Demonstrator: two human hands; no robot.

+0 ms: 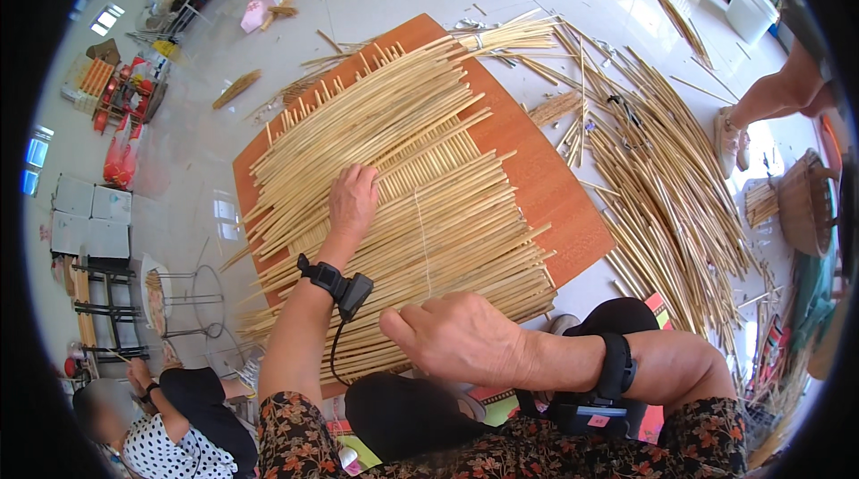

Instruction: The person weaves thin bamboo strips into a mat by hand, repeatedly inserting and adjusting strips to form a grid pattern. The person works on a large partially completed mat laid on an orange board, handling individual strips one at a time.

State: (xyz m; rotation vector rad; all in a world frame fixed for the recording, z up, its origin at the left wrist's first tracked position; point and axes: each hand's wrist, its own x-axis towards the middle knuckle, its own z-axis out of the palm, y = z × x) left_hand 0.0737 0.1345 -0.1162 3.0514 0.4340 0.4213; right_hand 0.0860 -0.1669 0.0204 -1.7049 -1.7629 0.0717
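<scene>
Pale straw-coloured stalks (pixel 447 220) lie side by side as a mat on a reddish-brown board (pixel 559 197). Across the middle of the mat, my left hand (pixel 354 200) rests with its fingers curled down around a stalk; the fingertips are partly hidden. Nearer to me, my right hand (pixel 461 336) is closed in a fist above the near part of the mat. A thin white thread (pixel 422 237) runs over the stalks and reaches that fist, whose inner side is hidden. Cross-lying slats (pixel 429 157) show in a gap between two bands of stalks.
A large heap of loose stalks (pixel 662 157) spreads over the floor to the right, near a person's leg (pixel 778 94) and a woven basket (pixel 805 202). Another person (pixel 179 425) sits at the lower left beside a wire rack (pixel 192 300). A white bucket (pixel 750 9) stands far right.
</scene>
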